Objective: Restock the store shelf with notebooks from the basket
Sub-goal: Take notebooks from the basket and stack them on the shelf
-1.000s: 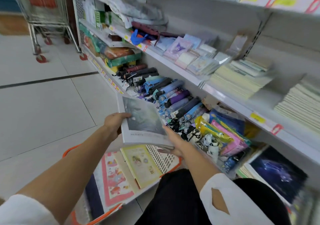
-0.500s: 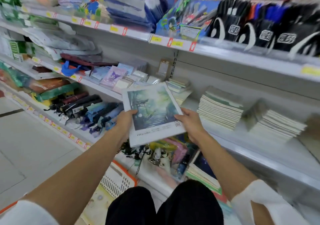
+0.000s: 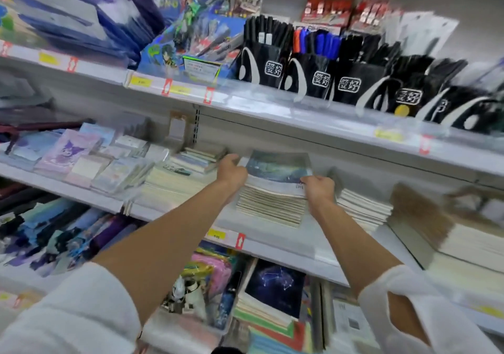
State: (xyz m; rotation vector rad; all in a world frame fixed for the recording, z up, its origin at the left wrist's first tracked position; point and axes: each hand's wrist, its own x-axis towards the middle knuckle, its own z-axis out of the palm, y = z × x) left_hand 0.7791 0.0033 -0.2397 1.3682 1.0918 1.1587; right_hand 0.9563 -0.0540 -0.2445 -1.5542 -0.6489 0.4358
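Head view: both hands, left hand (image 3: 231, 172) and right hand (image 3: 319, 187), grip the notebook (image 3: 278, 166) over the stack (image 3: 270, 203); best squared to its edges before release.

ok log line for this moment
placing | both hands: left hand, right hand | notebook on stack | middle shelf

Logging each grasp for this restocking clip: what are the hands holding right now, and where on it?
Both hold one notebook with a blue-green cover, lying atop a stack: the left hand at its left edge, the right hand at its near right corner.
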